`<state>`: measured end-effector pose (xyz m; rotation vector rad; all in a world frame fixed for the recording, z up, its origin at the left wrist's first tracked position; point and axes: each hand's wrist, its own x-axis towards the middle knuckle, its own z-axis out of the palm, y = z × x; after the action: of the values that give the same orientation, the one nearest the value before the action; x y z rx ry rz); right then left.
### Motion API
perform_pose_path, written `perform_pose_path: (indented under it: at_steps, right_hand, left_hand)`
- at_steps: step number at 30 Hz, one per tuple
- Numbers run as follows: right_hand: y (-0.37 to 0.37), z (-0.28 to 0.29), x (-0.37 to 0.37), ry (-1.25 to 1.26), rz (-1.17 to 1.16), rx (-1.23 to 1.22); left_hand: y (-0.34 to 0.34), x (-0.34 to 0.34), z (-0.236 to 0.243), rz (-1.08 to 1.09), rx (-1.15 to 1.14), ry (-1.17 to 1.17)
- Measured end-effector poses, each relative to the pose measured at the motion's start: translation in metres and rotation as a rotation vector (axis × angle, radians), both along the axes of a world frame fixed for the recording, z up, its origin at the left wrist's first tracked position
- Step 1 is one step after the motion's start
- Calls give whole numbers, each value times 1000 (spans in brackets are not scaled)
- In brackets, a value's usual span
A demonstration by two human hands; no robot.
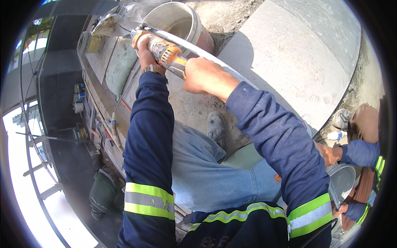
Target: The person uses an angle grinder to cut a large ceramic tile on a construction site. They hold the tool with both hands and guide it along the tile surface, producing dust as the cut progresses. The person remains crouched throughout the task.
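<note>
An orange and black angle grinder [167,53] is held out in front of me in both hands. My left hand [147,56] is wrapped round its front part, near the head. Further back, my right hand [209,78] grips the black and orange handle. The grinder's disc cannot be made out. Right alongside the tool runs a long, narrow, pale strip [225,68], which crosses over a grey bucket [194,25] and passes behind my right forearm. Whether the disc touches the strip is not visible.
A large grey slab [289,53] lies to the right. A co-worker's hand [330,155] and a grey bucket [342,182] are at the far right. A pale green sack [120,72] lies left of my arms, and another person [103,192] is at the lower left.
</note>
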<state>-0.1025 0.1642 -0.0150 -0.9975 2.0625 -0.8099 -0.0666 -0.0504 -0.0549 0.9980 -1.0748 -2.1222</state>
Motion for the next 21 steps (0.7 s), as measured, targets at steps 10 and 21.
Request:
perform_pose_path:
  at_steps: [10, 21]
  right_hand:
    - [-4, -1, -1, 22, 26, 25]
    - [-9, 7, -4, -22, 55, 133]
  left_hand:
    - [-5, -1, -5, 52, 5, -2]
    - [-5, -2, -5, 79, -1, 14]
